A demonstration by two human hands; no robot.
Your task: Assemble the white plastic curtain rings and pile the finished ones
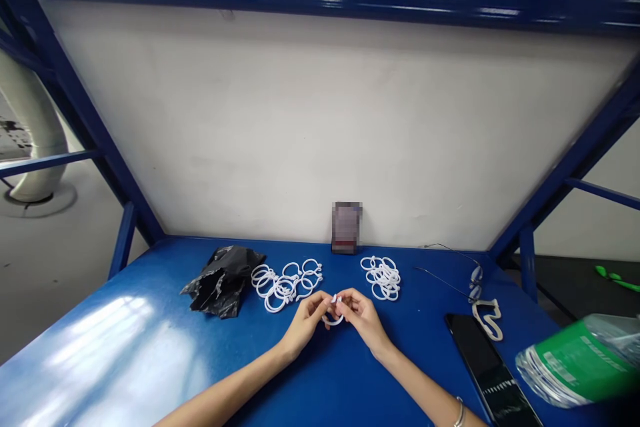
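Note:
A white plastic ring (pixel 333 322) is held between both my hands over the blue table, its small clasp end upward at the fingertips. My left hand (pixel 309 317) pinches its left side, and my right hand (pixel 361 318) pinches the right side. Whether the clasp is joined is hidden by my fingers. Beyond my left hand lies a loose spread of white rings (pixel 285 287), several of them overlapping. Past my right hand sits a tighter pile of similar white rings (pixel 384 278).
A crumpled black plastic bag (pixel 225 280) lies at the left. At the back stands a blurred dark card (pixel 346 227) against the wall. To the right are eyeglasses (pixel 475 282), a white looped item (pixel 487 319), a black phone (pixel 493 370) and a green-labelled bottle (pixel 580 360).

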